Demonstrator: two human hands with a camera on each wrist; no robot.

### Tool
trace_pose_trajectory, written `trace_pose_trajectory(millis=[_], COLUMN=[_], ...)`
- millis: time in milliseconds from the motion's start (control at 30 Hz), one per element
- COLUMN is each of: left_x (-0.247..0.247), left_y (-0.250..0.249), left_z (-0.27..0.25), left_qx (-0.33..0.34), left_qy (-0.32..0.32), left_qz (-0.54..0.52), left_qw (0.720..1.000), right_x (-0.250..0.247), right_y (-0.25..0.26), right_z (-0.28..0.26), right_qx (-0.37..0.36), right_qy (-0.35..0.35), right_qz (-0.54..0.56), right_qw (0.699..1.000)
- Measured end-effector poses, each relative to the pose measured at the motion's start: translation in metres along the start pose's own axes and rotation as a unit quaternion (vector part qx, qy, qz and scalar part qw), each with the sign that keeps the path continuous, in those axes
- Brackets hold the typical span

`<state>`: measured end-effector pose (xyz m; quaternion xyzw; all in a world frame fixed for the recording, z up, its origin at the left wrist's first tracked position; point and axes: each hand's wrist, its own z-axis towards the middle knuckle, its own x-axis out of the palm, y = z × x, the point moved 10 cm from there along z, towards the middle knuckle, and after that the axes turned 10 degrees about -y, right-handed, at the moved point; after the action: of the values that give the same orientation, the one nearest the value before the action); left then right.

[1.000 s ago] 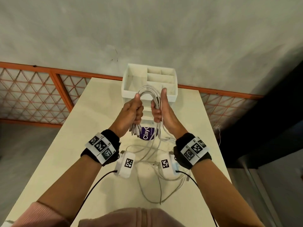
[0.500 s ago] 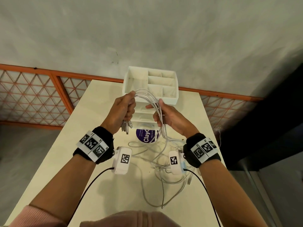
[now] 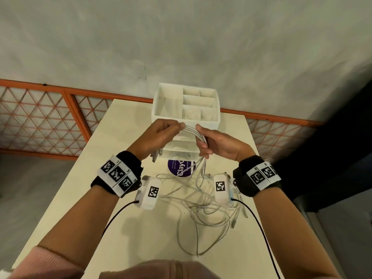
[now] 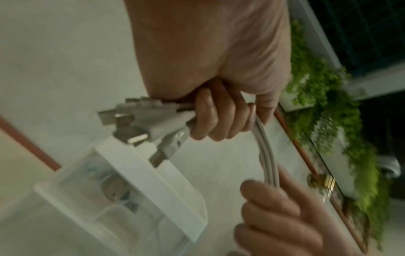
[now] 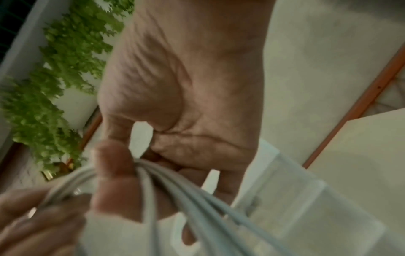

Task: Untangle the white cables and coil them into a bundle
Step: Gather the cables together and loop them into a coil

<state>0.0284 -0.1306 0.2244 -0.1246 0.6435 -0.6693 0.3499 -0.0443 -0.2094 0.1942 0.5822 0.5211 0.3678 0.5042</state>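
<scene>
Several white cables (image 3: 194,132) arch between my two hands above the table. My left hand (image 3: 161,135) grips one end of the bunch, and the USB plugs (image 4: 140,124) stick out below its curled fingers. My right hand (image 3: 211,141) holds the same strands (image 5: 175,187) between thumb and fingers a short way along. From the right hand the cables drop to a loose tangle (image 3: 203,206) on the table between my wrists.
A white divided organiser (image 3: 155,109) with clear drawers stands at the far end of the cream table (image 3: 96,178), just behind my hands. A round purple lid (image 3: 181,168) lies under the hanging cables. An orange lattice railing (image 3: 50,121) runs behind the table.
Both hands have moved apart and tilted outward, flattening the cable arch. The right hand has slid along the strands from an upright thumb grip to a lower hold.
</scene>
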Motion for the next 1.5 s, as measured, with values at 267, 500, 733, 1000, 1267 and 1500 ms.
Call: trace_pose_trajectory(millis=[267, 500, 733, 1000, 1267, 1500], left_x=[0.005, 0.035, 0.051, 0.056, -0.007, -0.049], left_y=[0.035, 0.029, 0.033, 0.036, 0.032, 0.046], left_z=[0.003, 0.001, 0.002, -0.002, 0.015, 0.022], left_qx=[-0.059, -0.021, -0.038, -0.036, 0.007, 0.033], left_qy=[-0.055, -0.055, -0.023, 0.006, -0.171, -0.317], left_qz=[-0.167, -0.139, -0.154, -0.173, -0.113, -0.018], left_qw=[0.983, 0.988, 0.987, 0.984, 0.979, 0.948], right_x=[-0.02, -0.026, -0.011, 0.001, 0.01, 0.033], right_y=[-0.024, -0.008, -0.012, -0.017, -0.044, -0.016], right_z=[0.01, 0.014, 0.016, 0.021, 0.009, 0.008], right_qx=[-0.029, -0.046, 0.048, 0.066, 0.083, -0.057], right_qy=[-0.137, -0.249, -0.198, -0.153, -0.099, -0.073], right_qz=[0.014, 0.21, 0.192, 0.154, -0.071, -0.155], right_qw=[0.99, 0.945, 0.96, 0.974, 0.989, 0.984])
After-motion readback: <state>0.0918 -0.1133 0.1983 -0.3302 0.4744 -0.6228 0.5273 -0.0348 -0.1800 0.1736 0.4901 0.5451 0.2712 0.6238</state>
